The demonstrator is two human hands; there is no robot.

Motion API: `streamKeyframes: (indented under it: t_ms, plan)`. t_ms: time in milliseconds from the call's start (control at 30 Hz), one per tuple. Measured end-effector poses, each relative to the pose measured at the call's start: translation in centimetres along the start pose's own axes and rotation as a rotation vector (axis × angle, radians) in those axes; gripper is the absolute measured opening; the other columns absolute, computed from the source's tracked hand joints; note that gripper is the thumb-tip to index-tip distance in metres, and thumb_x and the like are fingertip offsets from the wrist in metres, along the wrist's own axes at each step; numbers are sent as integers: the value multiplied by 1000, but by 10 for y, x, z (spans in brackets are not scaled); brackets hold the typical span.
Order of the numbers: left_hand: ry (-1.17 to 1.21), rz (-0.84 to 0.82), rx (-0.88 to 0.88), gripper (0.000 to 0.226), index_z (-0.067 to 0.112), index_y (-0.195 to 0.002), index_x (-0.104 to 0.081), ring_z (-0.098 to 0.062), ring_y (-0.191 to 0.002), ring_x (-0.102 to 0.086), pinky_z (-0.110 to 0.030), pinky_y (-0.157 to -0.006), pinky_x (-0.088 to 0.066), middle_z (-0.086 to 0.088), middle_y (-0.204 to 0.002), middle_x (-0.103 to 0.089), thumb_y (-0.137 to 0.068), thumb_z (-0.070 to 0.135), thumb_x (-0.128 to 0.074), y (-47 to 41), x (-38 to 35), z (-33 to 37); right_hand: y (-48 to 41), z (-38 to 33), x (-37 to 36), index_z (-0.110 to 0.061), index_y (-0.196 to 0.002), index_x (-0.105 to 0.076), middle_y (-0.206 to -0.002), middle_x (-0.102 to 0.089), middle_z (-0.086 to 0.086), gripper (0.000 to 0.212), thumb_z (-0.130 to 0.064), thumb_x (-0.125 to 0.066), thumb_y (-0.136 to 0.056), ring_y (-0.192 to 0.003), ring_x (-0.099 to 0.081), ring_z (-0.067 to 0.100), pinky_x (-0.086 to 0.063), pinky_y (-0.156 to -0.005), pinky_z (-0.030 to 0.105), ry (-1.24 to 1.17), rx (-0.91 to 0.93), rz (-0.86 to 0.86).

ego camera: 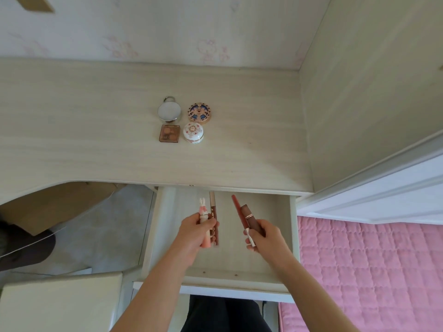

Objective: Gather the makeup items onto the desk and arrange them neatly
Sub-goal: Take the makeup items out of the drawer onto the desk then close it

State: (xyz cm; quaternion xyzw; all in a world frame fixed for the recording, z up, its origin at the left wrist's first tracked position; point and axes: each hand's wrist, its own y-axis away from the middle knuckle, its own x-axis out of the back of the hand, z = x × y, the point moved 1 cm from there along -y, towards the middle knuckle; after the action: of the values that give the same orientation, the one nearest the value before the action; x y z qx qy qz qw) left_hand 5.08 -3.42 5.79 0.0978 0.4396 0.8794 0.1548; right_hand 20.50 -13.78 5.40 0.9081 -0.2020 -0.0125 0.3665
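Note:
On the pale desk [96,130] several makeup items sit in a tight square: a silver round compact [169,111], a patterned round compact [199,112], a brown square palette [169,133] and a white flowered jar [193,133]. Below the desk edge a drawer [294,226] stands pulled out. Over it my left hand [195,232] grips a pink rabbit-topped tube [203,209] and a brown pencil [212,203]. My right hand [265,237] grips a brown lipstick tube [250,216] and a red pencil [237,206].
A wardrobe side panel [359,104] closes off the desk's right end. A pink quilted bed [371,271] lies at lower right. A white stool [60,303] stands at lower left, beside a brown board [52,202] under the desk.

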Motion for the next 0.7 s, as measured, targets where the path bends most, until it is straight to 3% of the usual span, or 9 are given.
streamKeyframes:
  t_ms: [100,333,567,700]
  plan:
    - [-12,4,-19,10,2,-96,-66,-27,-77,-63,-38,-71,-53,-22,-98,-69,-88,6,-62,-7,-10,23,-11,-21,-2,-9,-102,-59,-89,-63,8,15,-2,-49,-92,-73,-59,16,-57,-71,28,-64,19,41]
    - [-110,9,-99,11,2,-95,-67,-23,-68,-60,-29,-58,-52,-13,-87,-68,-86,7,-63,-43,-31,96,-54,-80,-8,-8,-105,-58,-88,-62,6,16,-3,-48,-93,-74,-59,16,-57,-75,31,-226,2,147]
    - [-230,56,-146,8,7,-92,-65,-28,-84,-67,-41,-77,-55,-16,-97,-70,-85,8,-65,-97,-54,156,-110,-127,-12,-5,-98,-57,-81,-58,7,14,1,-46,-92,-67,-54,17,-54,-70,31,-249,-28,213]
    - [-291,66,-179,8,13,-80,-60,-26,-79,-63,-28,-61,-50,-11,-88,-66,-85,8,-63,-118,-68,182,-139,-148,-13,-3,-98,-57,-79,-57,7,16,2,-44,-90,-65,-52,18,-49,-62,27,-215,-30,252]
